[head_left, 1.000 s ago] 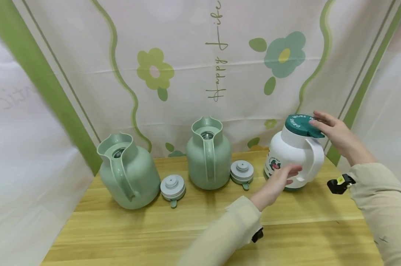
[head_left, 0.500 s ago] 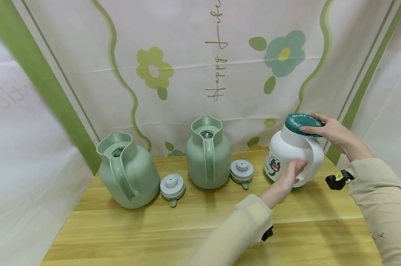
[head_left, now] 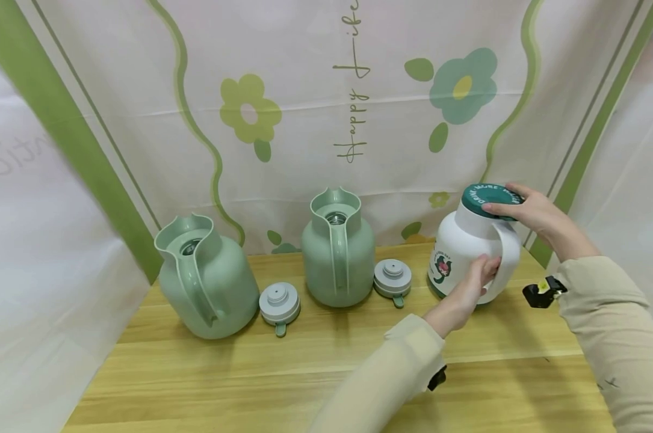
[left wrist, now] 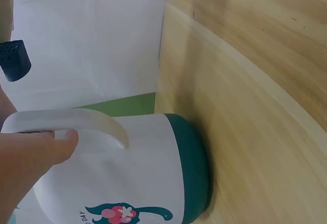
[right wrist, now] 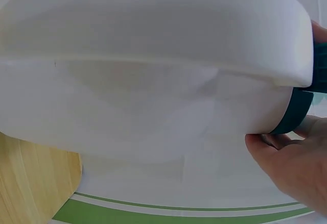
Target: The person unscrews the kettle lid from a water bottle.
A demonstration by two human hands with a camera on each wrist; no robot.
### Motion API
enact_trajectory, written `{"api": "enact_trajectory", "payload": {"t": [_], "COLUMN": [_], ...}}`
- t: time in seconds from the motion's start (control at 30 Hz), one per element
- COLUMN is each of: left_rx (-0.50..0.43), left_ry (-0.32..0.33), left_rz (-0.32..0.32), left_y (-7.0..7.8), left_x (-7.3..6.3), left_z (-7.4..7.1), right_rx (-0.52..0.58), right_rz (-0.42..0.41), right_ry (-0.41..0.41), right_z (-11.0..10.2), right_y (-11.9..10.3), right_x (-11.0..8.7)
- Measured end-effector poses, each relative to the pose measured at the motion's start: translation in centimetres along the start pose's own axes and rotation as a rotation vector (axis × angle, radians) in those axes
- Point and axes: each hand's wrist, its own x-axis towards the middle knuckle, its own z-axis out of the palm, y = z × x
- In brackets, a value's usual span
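A white thermos jug point(head_left: 456, 246) with a green base and a printed flower stands upright at the right. My right hand point(head_left: 543, 216) grips its dark green lid point(head_left: 488, 198) from the right, thumb on top toward me. The left hand point(head_left: 467, 291) holds the jug by its handle point(head_left: 507, 258); fingertips go in between the handle and the body. In the left wrist view, the thumb point(left wrist: 64, 145) shows just below the handle. The right wrist view has the fingers around the lid's rim point(right wrist: 296, 114).
Two green jugs, one on the left point(head_left: 207, 282) and one in the middle point(head_left: 339, 258), stand with uncovered mouths. To the right of each lies a grey stopper, the left one point(head_left: 279, 304) and the right one point(head_left: 392, 278). A printed curtain point(head_left: 304, 150) hangs behind the wooden table point(head_left: 223, 385).
My right hand has settled farther over the lid, its thumb now on the top. The left hand has moved right and up to the handle, and the white jug has shifted slightly left.
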Motion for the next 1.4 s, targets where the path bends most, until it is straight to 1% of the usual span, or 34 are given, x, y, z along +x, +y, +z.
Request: {"api": "enact_trajectory", "payload": {"t": [0.37,0.43,0.53,0.6,0.7,0.8,0.9,1.0,1.13,1.23,1.33,1.4], "left_rx": [0.002,-0.004,-0.004,0.006,0.032,0.071,0.098,0.145,0.219,0.245,0.286,0.316], "left_ry": [0.044,0.046,0.041,0.036,0.027,0.030,0.062,0.102,0.137,0.130,0.118,0.126], "left_rz": [0.002,0.004,0.002,-0.004,-0.008,-0.004,0.018,0.044,0.056,0.069,0.103,0.128], "left_y": [-0.4,-0.3,-0.2,-0.1,0.1,0.3,0.5,0.6,0.6,0.4,0.0,-0.1], "left_x": [-0.1,-0.1,-0.2,-0.3,-0.5,-0.5,-0.6,-0.6,-0.6,-0.6,-0.6,-0.7], "left_z": [-0.7,-0.8,-1.1,-1.4,-1.8,-2.1,-2.3,-2.5,-2.8,-2.9,-2.9,-2.8], "right_rx": [-0.093,-0.137,-0.238,-0.308,-0.372,-0.397,-0.412,-0.411,-0.405,-0.410,-0.421,-0.429], "right_rz": [-0.026,-0.035,-0.052,-0.070,-0.084,-0.087,-0.072,-0.046,-0.023,-0.026,-0.040,-0.047], "right_ry": [-0.020,-0.028,-0.034,-0.033,-0.030,-0.028,-0.028,-0.034,-0.040,-0.038,-0.037,-0.036], "right_z": [0.0,-0.1,-0.1,-0.1,-0.1,0.0,0.1,0.3,0.4,0.5,0.6,0.6], "right_y": [-0.6,-0.7,-1.1,-1.5,-1.9,-2.2,-2.5,-2.7,-2.8,-2.9,-3.0,-3.0], "right_x": [-0.2,-0.2,-0.1,-0.1,-0.1,-0.2,-0.2,-0.2,-0.2,-0.1,0.1,0.1]}}
